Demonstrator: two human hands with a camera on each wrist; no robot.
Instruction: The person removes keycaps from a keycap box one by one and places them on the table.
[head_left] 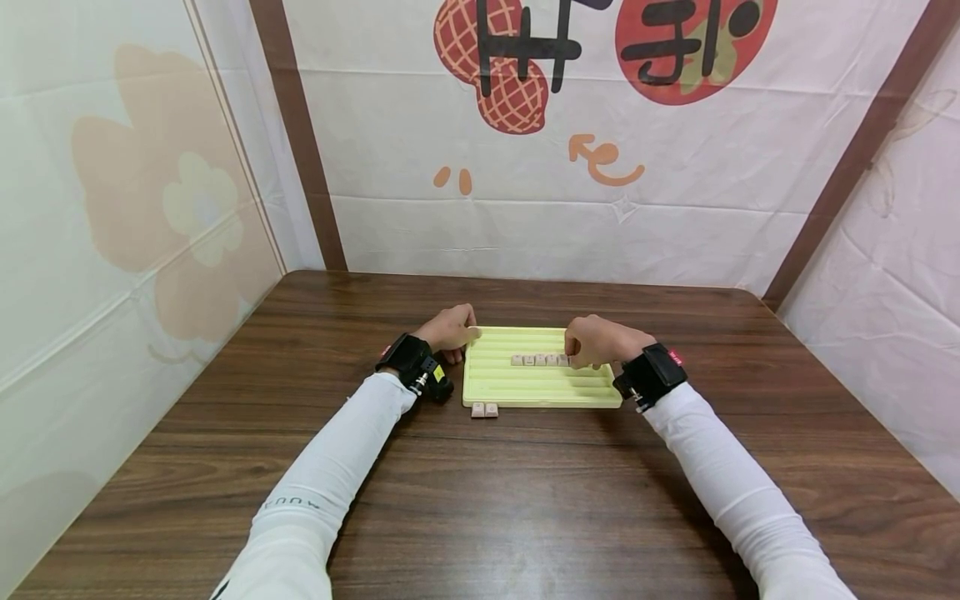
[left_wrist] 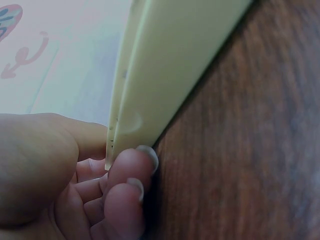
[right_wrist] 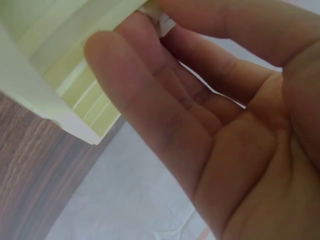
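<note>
A pale yellow ridged tray (head_left: 491, 379) lies on the brown table. A short row of small beige keycaps (head_left: 540, 360) stands along one of its middle ridges. My left hand (head_left: 450, 329) grips the tray's far left corner; in the left wrist view its curled fingertips (left_wrist: 131, 167) press the tray's side wall (left_wrist: 165, 65). Over the right part of the tray, my right hand (head_left: 600, 340) pinches a keycap (right_wrist: 166, 24) at the right end of the row. That keycap is mostly hidden by the thumb and fingers.
Two more keycaps (head_left: 484, 410) sit side by side on the table (head_left: 480, 500), against the tray's near edge at left. Printed white cloth walls (head_left: 525, 233) enclose the table at the back and both sides.
</note>
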